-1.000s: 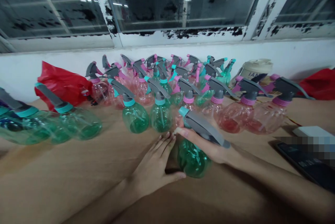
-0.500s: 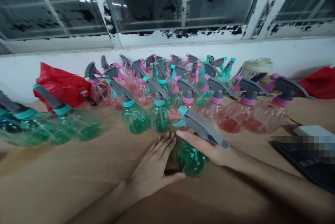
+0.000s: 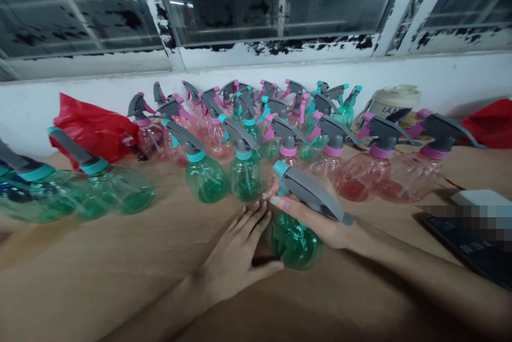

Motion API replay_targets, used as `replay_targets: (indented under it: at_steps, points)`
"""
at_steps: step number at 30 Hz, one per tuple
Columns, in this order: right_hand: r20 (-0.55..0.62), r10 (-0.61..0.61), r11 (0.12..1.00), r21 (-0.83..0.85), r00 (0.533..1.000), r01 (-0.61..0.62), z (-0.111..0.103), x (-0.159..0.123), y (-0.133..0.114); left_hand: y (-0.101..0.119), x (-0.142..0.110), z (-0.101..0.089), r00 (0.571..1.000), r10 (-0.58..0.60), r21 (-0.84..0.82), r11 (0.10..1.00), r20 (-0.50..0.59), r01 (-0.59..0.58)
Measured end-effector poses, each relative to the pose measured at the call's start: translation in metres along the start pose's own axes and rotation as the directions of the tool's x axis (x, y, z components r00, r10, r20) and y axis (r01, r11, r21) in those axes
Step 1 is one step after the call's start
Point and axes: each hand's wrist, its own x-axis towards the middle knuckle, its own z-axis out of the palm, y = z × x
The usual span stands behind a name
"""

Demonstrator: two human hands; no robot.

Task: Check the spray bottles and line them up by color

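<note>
My right hand (image 3: pixel 320 222) is wrapped round the neck of a green spray bottle (image 3: pixel 296 248) with a grey and teal spray head, its fingers drawn in at the trigger. The bottle stands upright on the wooden table (image 3: pixel 120 278). Flat on the tabletop, just left of it, lies my left hand (image 3: pixel 234 256) with fingers stretched out and thumb close to the bottle's base. Beyond my hands stand two more green spray bottles (image 3: pixel 207 179) and several pink spray bottles (image 3: pixel 362 174). My palm and fingers hide the neck and most of the trigger.
Further green bottles (image 3: pixel 132 190) stand at the left, before a red plastic bag (image 3: pixel 92 131). A white tub (image 3: pixel 396 99) is at the back right, near another red bag (image 3: pixel 490 123). A dark phone (image 3: pixel 460 240) and a white box (image 3: pixel 486 200) lie at the right.
Half a second ago the fingers of my right hand were loosened and the teal trigger stood out; now they have pulled it back in. My left hand has stayed put.
</note>
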Motion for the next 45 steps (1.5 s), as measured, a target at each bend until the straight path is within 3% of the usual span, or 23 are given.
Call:
replay_targets:
  at_steps: [5, 9, 15, 24, 32, 39, 45]
  points:
    - [-0.044, 0.031, 0.998, -0.054, 0.999, -0.034, -0.001, 0.001, -0.002, 0.0, 0.0, -0.001, 1.0, 0.013, 0.016, 1.0, -0.007, -0.013]
    - [0.024, 0.069, 0.998, 0.012, 0.997, -0.069, -0.002, 0.002, 0.001, -0.001, 0.0, 0.0, 1.0, 0.018, 0.033, 0.999, -0.024, -0.017]
    - [-0.031, -0.011, 1.0, -0.01, 0.999, 0.011, -0.002, 0.001, 0.006, -0.002, -0.001, 0.002, 0.999, 0.039, 0.036, 0.999, -0.037, -0.037]
    - [-0.005, 0.014, 1.0, -0.014, 1.0, -0.014, -0.004, 0.001, 0.007, -0.001, 0.0, 0.001, 0.998, 0.032, 0.041, 0.999, -0.046, -0.03]
    - [0.034, 0.045, 0.999, 0.025, 0.998, -0.046, -0.005, 0.001, 0.005, -0.001, 0.0, 0.001, 0.997, 0.051, 0.051, 0.998, -0.058, -0.048]
    - [0.137, 0.022, 0.995, 0.089, 0.99, -0.035, -0.008, 0.004, 0.009, 0.0, -0.001, 0.001, 0.997, 0.044, 0.024, 0.999, -0.058, -0.043]
    - [0.158, 0.118, 0.989, 0.073, 0.98, -0.131, -0.009, 0.0, 0.006, -0.001, -0.002, 0.003, 0.997, 0.051, 0.015, 0.999, -0.064, -0.05]
